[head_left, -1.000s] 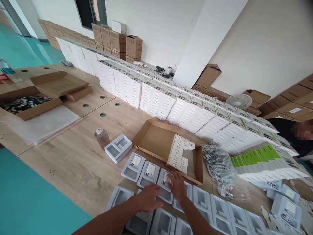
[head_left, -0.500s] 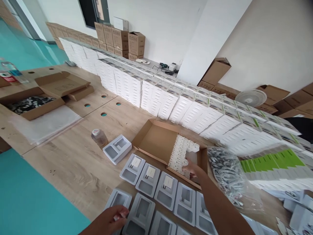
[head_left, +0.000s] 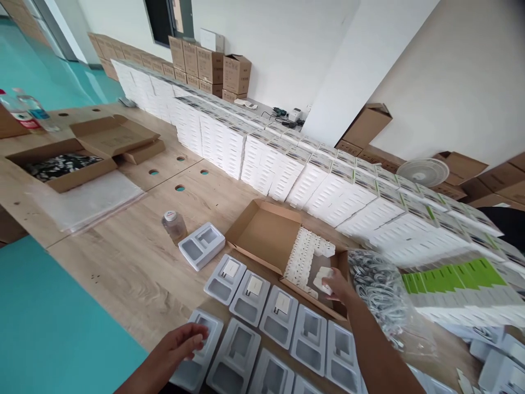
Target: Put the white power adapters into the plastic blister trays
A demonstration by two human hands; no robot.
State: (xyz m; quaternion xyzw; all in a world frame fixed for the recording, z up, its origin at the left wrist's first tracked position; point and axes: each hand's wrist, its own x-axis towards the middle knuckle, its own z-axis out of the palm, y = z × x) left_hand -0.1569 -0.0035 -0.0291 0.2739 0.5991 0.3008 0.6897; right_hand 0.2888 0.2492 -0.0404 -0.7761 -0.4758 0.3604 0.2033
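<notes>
My right hand (head_left: pixel 338 285) is closed on a few white plug adapters (head_left: pixel 324 280), held just above the open cardboard box (head_left: pixel 262 232). Rows of similar white pieces (head_left: pixel 303 257) fill part of that box, with a gap beside them. My left hand (head_left: pixel 184 345) hovers over a grey plastic tray (head_left: pixel 197 366) at the near left, its fingers loosely curved and thumb apart, holding nothing. Moulded trays stand in two rows before me. Three in the far row carry a white adapter each, such as this one (head_left: pixel 283 302); other trays (head_left: pixel 309 339) show bare hollows.
Long stacks of white boxes (head_left: pixel 270 169) line the table's back. A bag of grey cables (head_left: pixel 375 290) lies to the right. A jar (head_left: pixel 174 225) and a stack of trays (head_left: pixel 202 246) stand left of the cardboard box. Another open carton (head_left: pixel 61 167) holds dark and white items.
My right hand has lifted white adapters from the box and drawn slightly right. My left hand has shifted left, over the end tray. The whole view has swung slightly.
</notes>
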